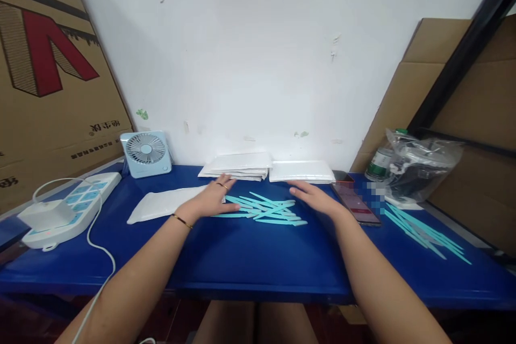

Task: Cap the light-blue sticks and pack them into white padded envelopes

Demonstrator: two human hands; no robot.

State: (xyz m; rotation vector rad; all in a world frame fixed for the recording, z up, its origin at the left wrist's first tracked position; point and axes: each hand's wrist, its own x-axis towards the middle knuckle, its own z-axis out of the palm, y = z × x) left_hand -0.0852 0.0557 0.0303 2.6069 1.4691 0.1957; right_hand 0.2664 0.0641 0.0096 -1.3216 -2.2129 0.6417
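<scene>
A loose pile of slim turquoise sticks with greyish ends, looking like eyebrow razors (274, 210), lies crisscrossed on the blue table (258, 263). My left hand (214, 198), with a ring and a bracelet, is open at the pile's left end, its thumb over some sticks. Beneath and left of that hand lies a white padded mailer (161, 203), its right end partly hidden. On the pile's other side my right hand (316, 197) is open, fingers stretched toward the left, holding nothing. Whether either hand touches the sticks I cannot tell.
Two stacks of white mailers, left (237, 164) and right (302, 171), lie against the wall. A phone (357, 203), more turquoise sticks (427, 231) and a bagged dark item (415, 172) are at right. At left stand a small fan (147, 153) and a corded power strip (76, 209).
</scene>
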